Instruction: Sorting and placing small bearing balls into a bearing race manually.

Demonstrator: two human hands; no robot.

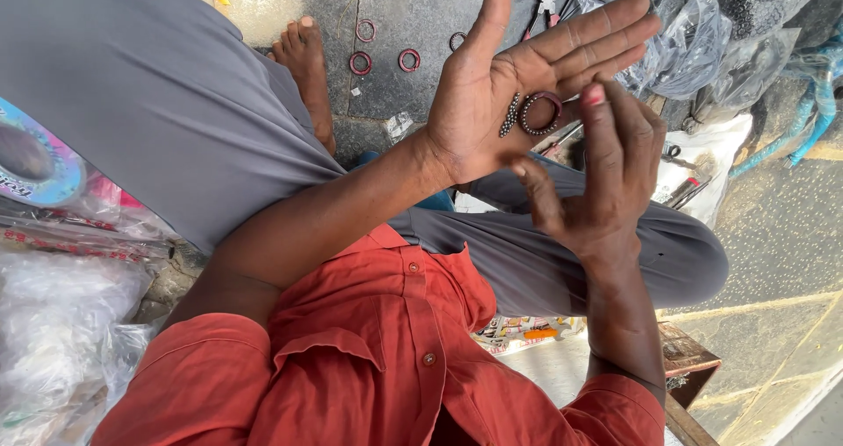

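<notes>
Centre right of the frame: you are holding your left hand (492, 104) flat and open, palm up, as a tray. On the palm are lying a small dark red metal bearing ring set with steel balls (540, 112) and, touching its left side, a short curved row of loose grey steel balls (509, 115).

Your right hand (606, 183) is hovering just below and right of the ring, fingers half curled and gripping nothing; its index fingertip is coming down beside the ring's right edge.

Handling, as a judgement: the ring is looking stiff, thin and light, so you are best taking it by its outer rim between thumb and fingertip, keeping it level so the seated balls do not spill. The loose balls are looking hard, smooth and ready to roll; whether they are greasy cannot be told. Keep the palm cupped and level while you are picking at them.

Upper centre: more red rings (361, 62) are lying on the grey stone floor (421, 7), near a bare foot (307, 68). Upper right: clear plastic bags (694, 33).
</notes>
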